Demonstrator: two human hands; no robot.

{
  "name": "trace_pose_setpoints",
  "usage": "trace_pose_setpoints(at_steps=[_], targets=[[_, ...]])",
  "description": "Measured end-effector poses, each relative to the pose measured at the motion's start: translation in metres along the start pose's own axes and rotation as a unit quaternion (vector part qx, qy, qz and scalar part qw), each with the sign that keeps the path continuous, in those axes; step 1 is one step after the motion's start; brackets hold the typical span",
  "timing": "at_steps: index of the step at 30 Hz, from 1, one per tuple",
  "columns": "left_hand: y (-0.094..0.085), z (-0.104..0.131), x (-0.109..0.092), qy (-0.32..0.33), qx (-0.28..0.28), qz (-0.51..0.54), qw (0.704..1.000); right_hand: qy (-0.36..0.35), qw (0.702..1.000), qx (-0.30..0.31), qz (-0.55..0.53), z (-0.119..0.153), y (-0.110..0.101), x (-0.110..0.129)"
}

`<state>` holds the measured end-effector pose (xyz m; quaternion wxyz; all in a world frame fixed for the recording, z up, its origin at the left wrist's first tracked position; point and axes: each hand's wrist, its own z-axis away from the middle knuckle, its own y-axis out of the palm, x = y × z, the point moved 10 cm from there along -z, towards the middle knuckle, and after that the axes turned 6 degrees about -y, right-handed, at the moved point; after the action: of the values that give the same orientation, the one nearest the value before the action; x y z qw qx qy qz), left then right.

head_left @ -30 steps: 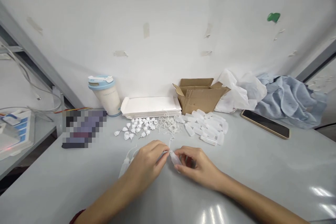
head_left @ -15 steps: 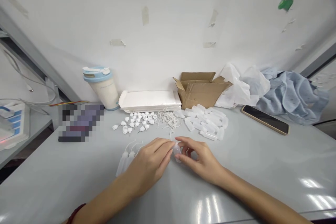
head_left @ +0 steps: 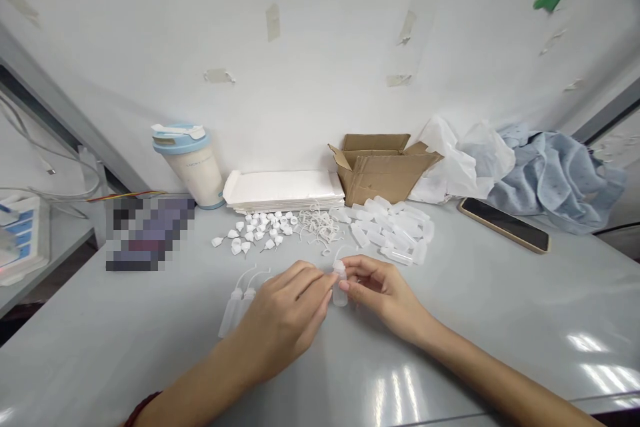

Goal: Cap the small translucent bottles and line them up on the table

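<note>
A small translucent plastic bottle (head_left: 340, 297) stands nearly upright between my hands, with a thin curved strap (head_left: 343, 248) rising from its neck. My right hand (head_left: 383, 290) grips the bottle from the right with thumb and fingers. From the left, the fingertips of my left hand (head_left: 295, 303) are pinched against its neck; the thumb is hidden. Beside my left hand lie a few similar bottles (head_left: 231, 313) with straps on their necks, partly covered by the hand. Beyond my hands are a pile of white needle-tipped caps (head_left: 260, 227), loose straps (head_left: 320, 225) and a heap of bare bottles (head_left: 397, 230).
Against the wall stand a blue-lidded cup (head_left: 193, 167), a stack of white boards or envelopes (head_left: 285, 190) and an open cardboard box (head_left: 387, 177). Farther right are a white plastic bag (head_left: 450, 160), a phone (head_left: 505, 225) and blue cloth (head_left: 560, 180). A pixelated object (head_left: 153, 233) lies left.
The bottle has gone from tilted to nearly upright, and its neck and strap now show. My right fingers have shifted slightly around it; my left hand stays against it.
</note>
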<state>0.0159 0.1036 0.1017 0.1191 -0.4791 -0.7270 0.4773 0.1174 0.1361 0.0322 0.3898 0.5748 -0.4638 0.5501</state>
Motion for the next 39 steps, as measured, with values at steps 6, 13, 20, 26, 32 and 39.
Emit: trace_pose_setpoints(at_steps=[6,13,20,26,32,39], targets=[[-0.004,-0.001,-0.010,0.048,-0.010,-0.023,0.999,-0.002,1.000,0.014,-0.007,0.001,0.004,0.002],[0.009,0.003,-0.013,0.048,0.011,-0.084,0.995,0.013,0.999,0.019,-0.042,0.002,0.010,-0.001],[0.003,0.003,-0.029,0.102,-0.047,-0.197,0.974,0.047,0.997,-0.006,-0.053,0.004,0.006,-0.007],[0.005,0.000,-0.021,0.071,-0.001,-0.132,0.989,0.063,0.994,0.013,-0.093,0.003,0.013,-0.011],[-0.016,0.018,0.013,-0.022,0.053,-0.024,0.998,0.040,0.995,0.054,-0.069,0.009,0.024,-0.009],[-0.018,0.054,0.052,-0.104,0.126,-0.010,0.987,0.044,0.998,0.038,-0.013,0.007,0.018,-0.009]])
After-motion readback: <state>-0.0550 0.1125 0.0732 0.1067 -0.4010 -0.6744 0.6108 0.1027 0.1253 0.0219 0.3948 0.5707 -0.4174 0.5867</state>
